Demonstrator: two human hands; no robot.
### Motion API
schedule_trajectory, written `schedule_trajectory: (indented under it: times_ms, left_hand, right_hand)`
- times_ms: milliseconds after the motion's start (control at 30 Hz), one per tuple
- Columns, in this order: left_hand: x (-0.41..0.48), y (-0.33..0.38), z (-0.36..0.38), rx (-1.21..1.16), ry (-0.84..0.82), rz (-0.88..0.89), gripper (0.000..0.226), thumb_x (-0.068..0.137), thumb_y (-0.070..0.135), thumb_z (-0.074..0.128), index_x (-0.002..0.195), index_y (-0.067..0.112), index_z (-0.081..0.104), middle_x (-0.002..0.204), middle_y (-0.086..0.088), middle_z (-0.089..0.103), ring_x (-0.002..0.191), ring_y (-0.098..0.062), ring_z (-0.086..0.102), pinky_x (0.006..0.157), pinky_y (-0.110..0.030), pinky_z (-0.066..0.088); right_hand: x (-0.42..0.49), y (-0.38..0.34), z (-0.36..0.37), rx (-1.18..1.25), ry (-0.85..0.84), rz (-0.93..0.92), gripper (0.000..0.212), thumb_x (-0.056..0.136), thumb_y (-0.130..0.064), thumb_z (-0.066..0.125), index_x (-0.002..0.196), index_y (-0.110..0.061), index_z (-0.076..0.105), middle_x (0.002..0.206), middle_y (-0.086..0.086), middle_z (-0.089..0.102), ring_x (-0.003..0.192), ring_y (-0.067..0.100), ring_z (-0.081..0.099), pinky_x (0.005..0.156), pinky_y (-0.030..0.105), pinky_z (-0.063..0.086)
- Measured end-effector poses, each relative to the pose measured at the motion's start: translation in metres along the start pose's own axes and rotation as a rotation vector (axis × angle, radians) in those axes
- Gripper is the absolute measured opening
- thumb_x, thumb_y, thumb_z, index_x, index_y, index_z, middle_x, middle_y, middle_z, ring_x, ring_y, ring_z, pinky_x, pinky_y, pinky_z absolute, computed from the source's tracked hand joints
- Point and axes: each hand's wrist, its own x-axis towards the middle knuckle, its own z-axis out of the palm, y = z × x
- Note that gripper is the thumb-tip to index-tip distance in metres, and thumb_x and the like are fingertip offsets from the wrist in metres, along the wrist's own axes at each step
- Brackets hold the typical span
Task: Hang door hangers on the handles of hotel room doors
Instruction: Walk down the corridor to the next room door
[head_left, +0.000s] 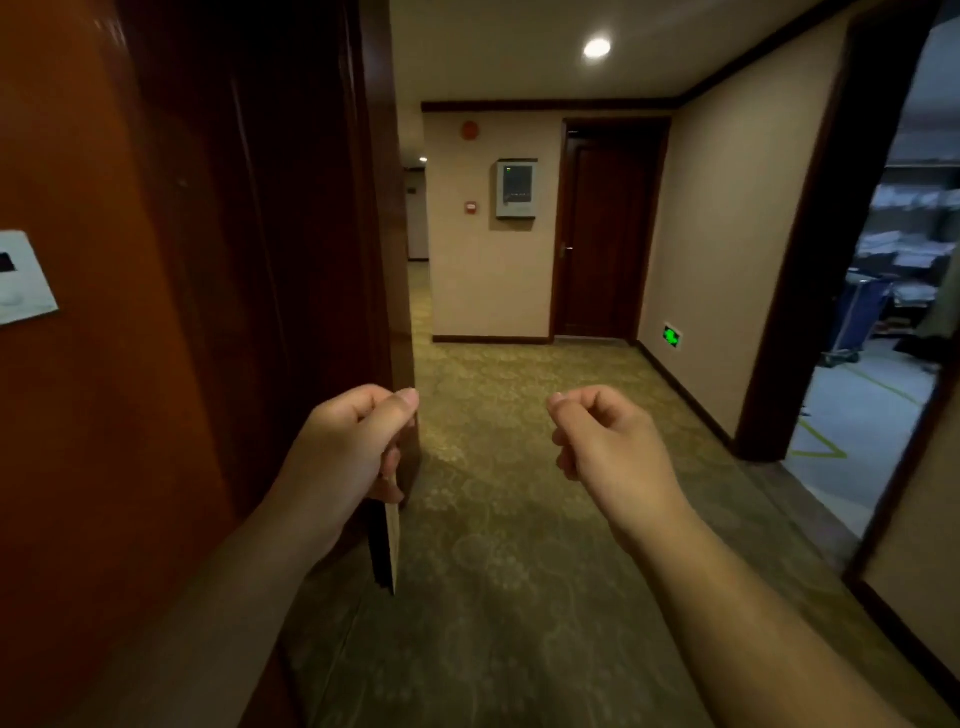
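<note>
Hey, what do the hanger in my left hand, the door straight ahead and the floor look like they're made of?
The door hanger: probably thin stiff card, tan face with a dark side; seen edge-on, it hangs flat from the left hand. The far door: dark reddish-brown wood or veneer, slight sheen, panelled. The floor: carpet, matte olive-gold with a pale floral pattern.

We see a patterned olive-green carpet (519, 519) covering the corridor floor from the near edge to the far wall. It looks brighter in the middle and darker close to us. On the right, through an open doorway, the carpet gives way to a smooth grey floor (878, 395) marked with yellow-green lines (818, 453). Far right on that grey floor stands 1 blue cart (860, 317).
</note>
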Motion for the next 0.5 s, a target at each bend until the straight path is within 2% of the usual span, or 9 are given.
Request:
schedule_trajectory:
  times_ms: [67,133,200,300,333,400,500]
  left_hand:
    - [0.029,-0.004,0.003,0.045,0.005,-0.011,0.032,0.098,0.037,0.052,0.08,0.012,0.062,0.058,-0.003,0.049,0.053,-0.015,0.052,0.054,-0.029,0.054]
    - [0.054,-0.008,0.005,0.096,0.014,-0.028,0.029,0.097,0.037,0.054,0.084,0.014,0.066,0.057,-0.002,0.051,0.054,-0.014,0.055,0.059,-0.031,0.059]
    - [0.076,-0.016,0.006,0.132,0.04,-0.028,0.028,0.096,0.036,0.055,0.084,0.013,0.067,0.058,-0.003,0.052,0.054,-0.013,0.055,0.061,-0.032,0.06]
    - [0.102,-0.032,0.016,0.181,0.06,-0.051,0.026,0.096,0.033,0.056,0.085,0.011,0.067,0.06,-0.007,0.053,0.051,-0.013,0.055,0.057,-0.028,0.057]
    - [0.11,-0.038,0.02,0.198,0.056,-0.071,0.025,0.096,0.032,0.056,0.085,0.012,0.067,0.059,-0.006,0.053,0.05,-0.013,0.055,0.056,-0.029,0.057]
    - [0.127,-0.05,0.026,0.219,0.048,-0.117,0.024,0.095,0.033,0.058,0.085,0.013,0.068,0.057,-0.004,0.054,0.05,-0.014,0.055,0.059,-0.036,0.06]
    - [0.152,-0.068,0.037,0.241,0.062,-0.137,0.029,0.096,0.033,0.057,0.085,0.009,0.066,0.056,-0.007,0.056,0.052,-0.02,0.057,0.065,-0.035,0.059]
  right_hand:
    - [0.041,0.007,0.005,-0.045,-0.047,-0.029,0.016,0.092,-0.029,0.064,0.078,-0.019,0.061,0.067,-0.003,0.06,0.054,0.012,0.051,0.049,0.023,0.042]
    - [0.078,0.013,0.01,-0.155,-0.119,-0.086,0.013,0.092,-0.031,0.062,0.083,-0.022,0.061,0.071,-0.006,0.059,0.053,0.004,0.049,0.044,0.013,0.04]
    - [0.107,0.017,0.016,-0.284,-0.19,-0.144,0.011,0.093,-0.04,0.059,0.094,-0.029,0.062,0.079,-0.012,0.061,0.062,-0.002,0.055,0.048,0.011,0.04]
    - [0.134,0.032,0.024,-0.191,-0.228,-0.064,0.015,0.093,-0.048,0.056,0.1,-0.036,0.06,0.086,-0.011,0.067,0.072,0.004,0.065,0.054,0.02,0.051]
    - [0.141,0.039,0.027,-0.124,-0.232,-0.024,0.015,0.092,-0.049,0.056,0.099,-0.036,0.061,0.086,-0.009,0.069,0.073,0.007,0.067,0.06,0.027,0.057]
    - [0.157,0.051,0.029,-0.093,-0.229,0.008,0.015,0.092,-0.049,0.056,0.098,-0.036,0.062,0.085,-0.006,0.069,0.074,0.012,0.068,0.069,0.037,0.058]
    - [0.187,0.07,0.027,-0.095,-0.22,0.026,0.016,0.093,-0.046,0.056,0.096,-0.033,0.064,0.084,-0.005,0.069,0.073,0.014,0.067,0.067,0.037,0.057]
